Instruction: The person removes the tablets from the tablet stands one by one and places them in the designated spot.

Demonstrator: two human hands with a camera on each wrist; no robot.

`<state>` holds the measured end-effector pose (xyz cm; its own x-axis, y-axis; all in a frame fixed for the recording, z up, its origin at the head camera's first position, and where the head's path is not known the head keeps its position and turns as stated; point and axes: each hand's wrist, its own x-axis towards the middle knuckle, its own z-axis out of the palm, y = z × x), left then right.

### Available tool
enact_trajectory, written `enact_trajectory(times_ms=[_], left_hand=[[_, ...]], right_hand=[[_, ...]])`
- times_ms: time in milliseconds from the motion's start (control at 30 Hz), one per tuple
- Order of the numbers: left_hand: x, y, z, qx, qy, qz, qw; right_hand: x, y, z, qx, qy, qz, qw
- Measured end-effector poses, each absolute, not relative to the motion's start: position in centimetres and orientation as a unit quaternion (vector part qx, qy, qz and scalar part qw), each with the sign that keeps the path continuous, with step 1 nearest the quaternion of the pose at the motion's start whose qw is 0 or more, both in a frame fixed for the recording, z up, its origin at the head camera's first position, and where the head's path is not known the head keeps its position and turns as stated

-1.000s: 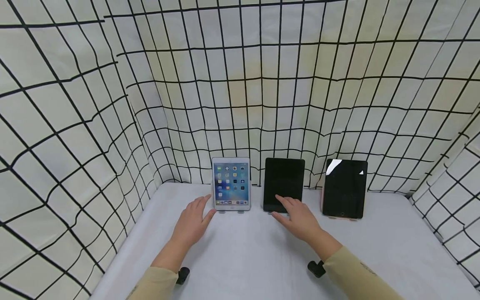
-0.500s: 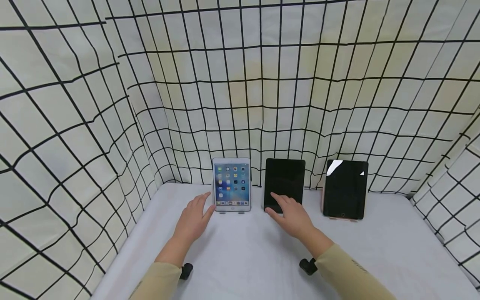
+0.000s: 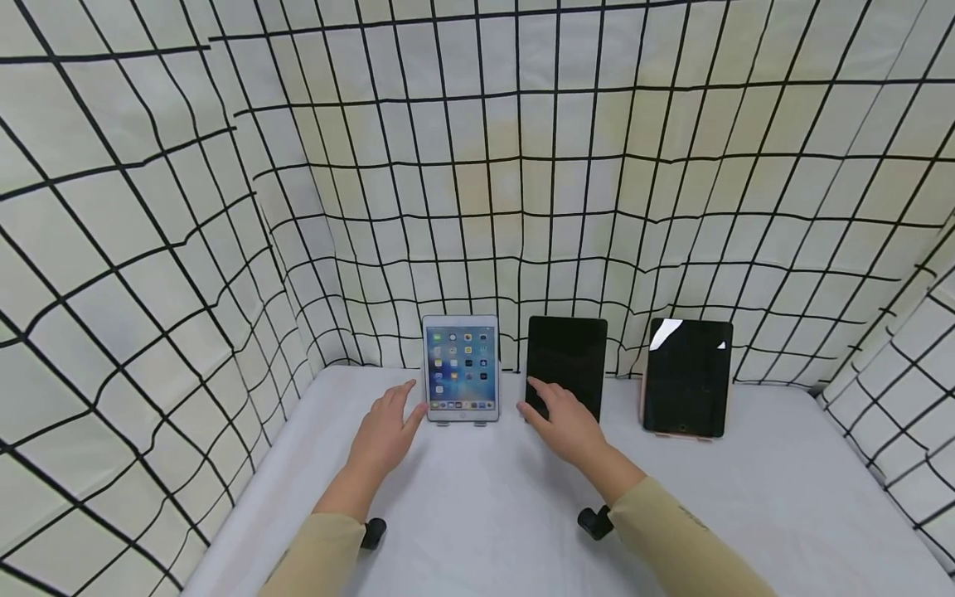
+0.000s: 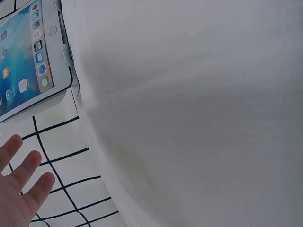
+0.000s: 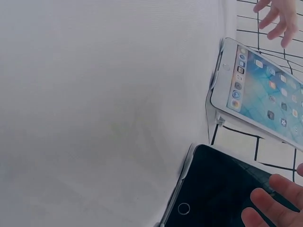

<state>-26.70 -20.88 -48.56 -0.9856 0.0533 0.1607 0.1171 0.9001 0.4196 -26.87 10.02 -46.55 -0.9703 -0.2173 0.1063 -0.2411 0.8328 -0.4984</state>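
Observation:
A white tablet [image 3: 461,369] with its home screen lit stands on a small stand at the back of the table. Just left of its lower edge is my left hand [image 3: 383,429], fingers spread and holding nothing; the left wrist view shows a gap between those fingers [image 4: 37,191] and the tablet. A black tablet [image 3: 567,348] with a dark screen stands to the right of the white one. My right hand [image 3: 565,424] hovers before its lower left part with loosely extended fingers, gripping nothing. Whether a fingertip touches the dark screen cannot be told.
Farther right, another dark tablet [image 3: 685,381] with a pinkish edge leans on a stand, reflections on its glass. White cloth covers the table [image 3: 477,514]. Black-gridded white walls [image 3: 477,182] enclose the back and sides.
My right hand has moved left across the front of the black tablet, toward the white one. My left hand has barely shifted. All the tablets stand as before.

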Motion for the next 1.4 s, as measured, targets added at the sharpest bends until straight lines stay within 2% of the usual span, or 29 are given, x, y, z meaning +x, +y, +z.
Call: enact_trajectory(times_ms=[1100,1400], left_hand=[[-29.7,-20.2,-47.3,-0.031,-0.960,-0.271,0.058],[-30.9,-20.3,-47.3,-0.017,-0.960,-0.277,0.050]], right_hand=[[-30.0,5.5,-46.7,0.089,-0.944,0.319,-0.008],[-30.8,4.3,-46.0,0.076,-0.938,0.336,-0.041]])
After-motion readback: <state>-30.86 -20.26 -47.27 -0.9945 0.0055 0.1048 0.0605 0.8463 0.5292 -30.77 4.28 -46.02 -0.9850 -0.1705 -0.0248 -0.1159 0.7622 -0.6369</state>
